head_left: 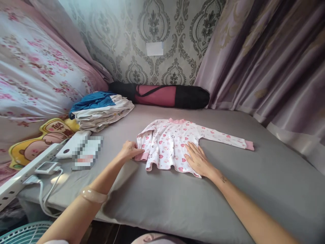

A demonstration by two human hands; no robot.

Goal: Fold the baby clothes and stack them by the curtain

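Observation:
A small white long-sleeved shirt (170, 145) with a pink and red heart print and pink collar lies spread on the grey bed sheet (225, 189). My left hand (130, 150) has its fingers closed on the sleeve at the left, just above the pink cuff (141, 156). That sleeve is bent down along the shirt's side. Fingers stretched out, my right hand (199, 160) rests flat on the lower right of the shirt front. The other sleeve (223, 136) reaches out to the right, its pink cuff away from both hands.
Folded clothes (101, 112) are stacked at the back left. Against the wall lies a long black and dark red bag (157, 96). A white device (73, 145), a blurred-out item (87, 153) and a charger with cables (48, 167) sit at the left edge.

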